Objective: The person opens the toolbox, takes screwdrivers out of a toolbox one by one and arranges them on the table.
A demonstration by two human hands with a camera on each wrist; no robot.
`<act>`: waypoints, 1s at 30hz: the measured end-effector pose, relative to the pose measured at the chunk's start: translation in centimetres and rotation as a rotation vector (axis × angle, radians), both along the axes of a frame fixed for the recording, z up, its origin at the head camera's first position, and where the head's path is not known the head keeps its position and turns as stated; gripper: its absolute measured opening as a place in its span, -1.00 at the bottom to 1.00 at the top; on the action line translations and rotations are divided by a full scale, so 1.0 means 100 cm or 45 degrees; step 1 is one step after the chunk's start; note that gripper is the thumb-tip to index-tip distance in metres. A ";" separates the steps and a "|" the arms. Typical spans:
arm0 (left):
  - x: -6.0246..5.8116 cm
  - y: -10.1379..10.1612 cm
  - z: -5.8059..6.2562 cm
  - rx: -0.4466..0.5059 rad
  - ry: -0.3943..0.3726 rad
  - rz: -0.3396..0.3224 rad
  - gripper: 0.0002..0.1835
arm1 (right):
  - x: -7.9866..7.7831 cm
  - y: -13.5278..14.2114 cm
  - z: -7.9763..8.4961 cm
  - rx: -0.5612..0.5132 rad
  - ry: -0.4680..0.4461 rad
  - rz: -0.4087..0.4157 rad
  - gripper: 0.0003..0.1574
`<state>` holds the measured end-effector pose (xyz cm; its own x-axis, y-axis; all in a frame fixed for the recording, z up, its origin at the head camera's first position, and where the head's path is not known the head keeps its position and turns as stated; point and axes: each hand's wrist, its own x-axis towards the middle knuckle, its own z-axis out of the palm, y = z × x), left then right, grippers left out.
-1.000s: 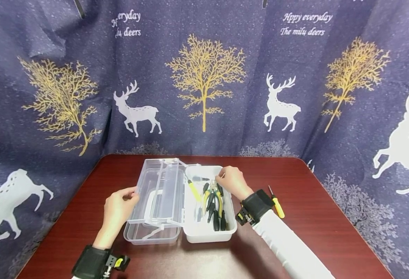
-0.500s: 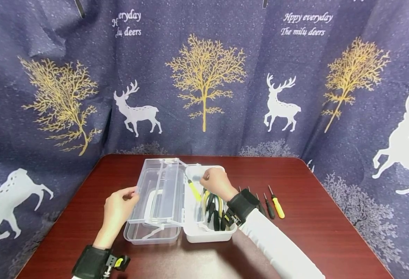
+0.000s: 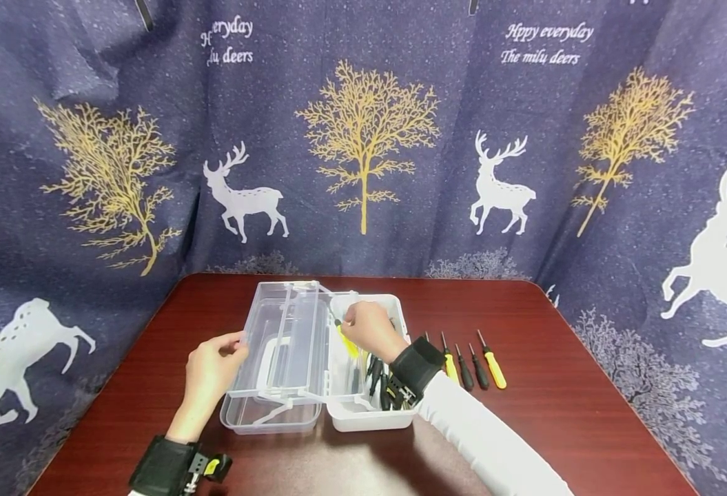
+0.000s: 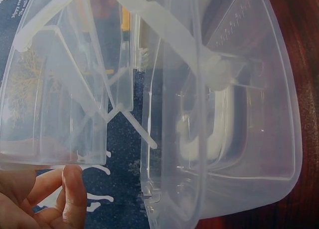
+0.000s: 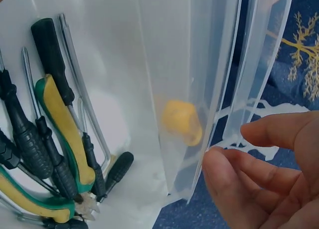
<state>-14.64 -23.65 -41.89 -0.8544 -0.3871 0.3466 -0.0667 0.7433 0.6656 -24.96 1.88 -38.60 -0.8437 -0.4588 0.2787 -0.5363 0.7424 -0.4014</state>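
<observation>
My left hand pinches the left edge of a clear plastic tray, part of an opened toolbox. In the left wrist view, its fingertips lie at the tray's edge. My right hand is over the white toolbox base, close to a yellow-handled screwdriver in the inner tray. In the right wrist view, thumb and forefinger are slightly apart with nothing between them, beside the tray wall; the yellow handle shows through it. Yellow-green pliers and several black-handled screwdrivers lie in the base.
On the table right of the box lie several screwdrivers, including a yellow one and a black one, partly behind the right sleeve. The clear lid lies below the trays at left. A patterned curtain hangs behind the table.
My right hand has moved left, from the base's far right side to the yellow screwdriver in the tray. Its arm has uncovered several screwdrivers on the table. The left hand stays put.
</observation>
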 end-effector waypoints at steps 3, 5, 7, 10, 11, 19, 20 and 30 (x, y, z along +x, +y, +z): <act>0.000 0.000 0.000 0.002 -0.001 0.001 -0.72 | 0.002 -0.005 -0.001 0.051 0.044 0.036 -0.63; 0.000 0.000 0.000 0.005 -0.008 0.000 -0.72 | 0.003 -0.008 -0.002 0.117 0.057 0.050 -0.55; 0.000 0.000 -0.001 0.012 -0.017 -0.002 -0.72 | 0.004 -0.011 -0.003 0.192 0.081 0.050 -0.47; 0.000 0.000 -0.001 0.019 -0.027 -0.006 -0.72 | 0.005 -0.015 -0.004 0.265 0.099 0.032 -0.44; 0.000 -0.001 -0.001 0.017 -0.025 -0.007 -0.72 | 0.005 -0.015 -0.004 0.276 0.108 0.025 -0.46; 0.000 -0.001 -0.001 0.013 -0.024 -0.010 -0.72 | 0.003 -0.018 -0.007 0.325 0.096 -0.024 -0.56; 0.000 -0.001 -0.001 0.012 -0.028 -0.009 -0.72 | 0.003 -0.019 -0.007 0.333 0.095 -0.034 -0.57; 0.001 -0.001 0.000 0.013 -0.025 -0.009 -0.72 | 0.004 -0.026 -0.006 0.393 0.175 -0.060 -0.75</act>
<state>-14.57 -23.74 -41.85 -0.8638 -0.3844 0.3257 -0.0747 0.7369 0.6718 -24.51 -0.71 -39.19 -0.8299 -0.5010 0.2454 -0.5323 0.8428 -0.0798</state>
